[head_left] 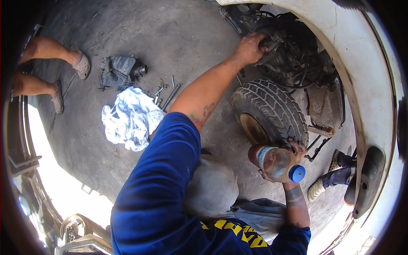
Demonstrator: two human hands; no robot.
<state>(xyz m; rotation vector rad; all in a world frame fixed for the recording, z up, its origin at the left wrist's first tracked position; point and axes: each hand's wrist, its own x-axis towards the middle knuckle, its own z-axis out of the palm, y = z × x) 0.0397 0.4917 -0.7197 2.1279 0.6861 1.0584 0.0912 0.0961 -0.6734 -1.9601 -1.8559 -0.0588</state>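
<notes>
My left hand [250, 49] reaches forward into the dark engine parts [289, 46] inside the wheel arch. Its fingers are curled and closed there, but what they grip is hidden. Lower down, my right hand [293, 155] is wrapped round a large clear plastic bottle [278, 165] with a blue screw cap and a blue-and-white label. The bottle is tilted, its capped end towards me, and reddish-brown liquid lies at its far end. Just beyond it a black treaded tyre [274, 110] on a tan rim rests on the floor.
A crumpled white cloth [132, 119], several hand tools [163, 93] and a black air filter housing [121, 71] lie on the concrete. A person in grey clogs [82, 64] stands at left; another person's shoes [316, 189] show at right. The white fender [340, 25] arches over the right side.
</notes>
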